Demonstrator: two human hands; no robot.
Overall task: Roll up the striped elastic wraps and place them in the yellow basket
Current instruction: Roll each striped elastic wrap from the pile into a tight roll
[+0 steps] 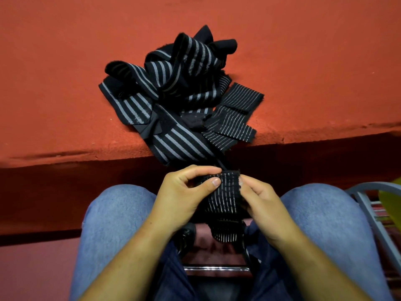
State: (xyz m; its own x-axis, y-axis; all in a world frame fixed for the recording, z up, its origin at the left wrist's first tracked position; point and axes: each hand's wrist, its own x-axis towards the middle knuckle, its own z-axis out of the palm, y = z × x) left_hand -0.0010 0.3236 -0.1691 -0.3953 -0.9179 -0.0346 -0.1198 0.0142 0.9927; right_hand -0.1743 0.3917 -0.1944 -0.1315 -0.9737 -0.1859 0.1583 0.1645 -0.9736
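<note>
Both grips on one thin-striped wrap [225, 198], over the lap.
Left grip [184, 192] pinches its top left corner, thumb in front; right grip [261, 200] has fingers curled on the right edge. Tail hangs between the knees. Other wraps sit in a loose pile [173, 90] on the red worktop [65, 94], one end drooping over the edge near the hands.

Pile of wraps [173, 92] sits on the ledge [65, 105], far side, with one strip [180, 144] spilling over the near edge. Nearer in, between the knees [117, 205], a wrap [225, 192] is held, left hand [182, 192] on its left and right hand [260, 200] on its right. Far off right, a basket [390, 203] peeks in beside a metal frame [368, 209].
</note>
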